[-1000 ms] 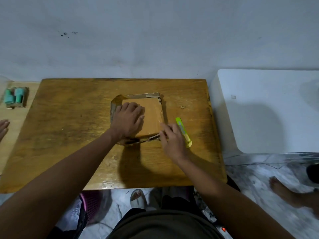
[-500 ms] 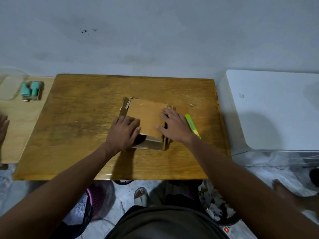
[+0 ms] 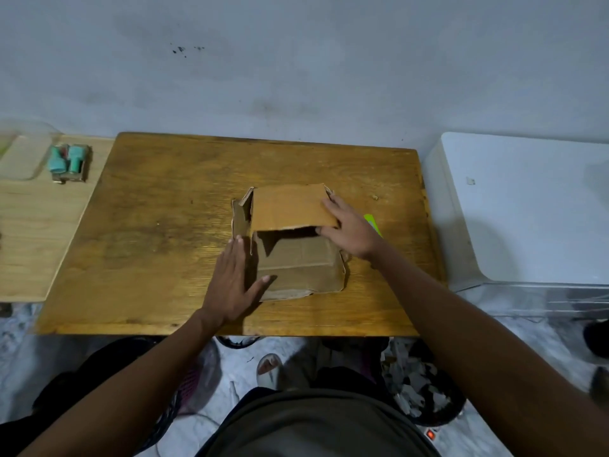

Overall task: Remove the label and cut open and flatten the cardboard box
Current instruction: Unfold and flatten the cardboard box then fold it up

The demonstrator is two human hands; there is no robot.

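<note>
A brown cardboard box [image 3: 298, 262] stands on the wooden table [image 3: 158, 232], its upper panel lifted with a dark gap beneath and its edges torn. My left hand [image 3: 234, 278] lies flat against the box's left side, fingers straight and thumb touching the front face. My right hand [image 3: 351, 230] grips the right edge of the upper panel, fingers on top and thumb under it. A yellow-green cutter [image 3: 374, 224] lies on the table, mostly hidden behind my right hand.
A white appliance [image 3: 527, 209] stands right of the table. A lighter wooden board [image 3: 36, 225] on the left carries a teal object [image 3: 69, 163] and a clear container [image 3: 19, 153]. A bin of paper scraps [image 3: 418, 390] sits on the floor below.
My right hand moved away from the cutter and onto the box's top panel. The flat-looking box has risen into an open shape. My left hand slid from the top to the left side.
</note>
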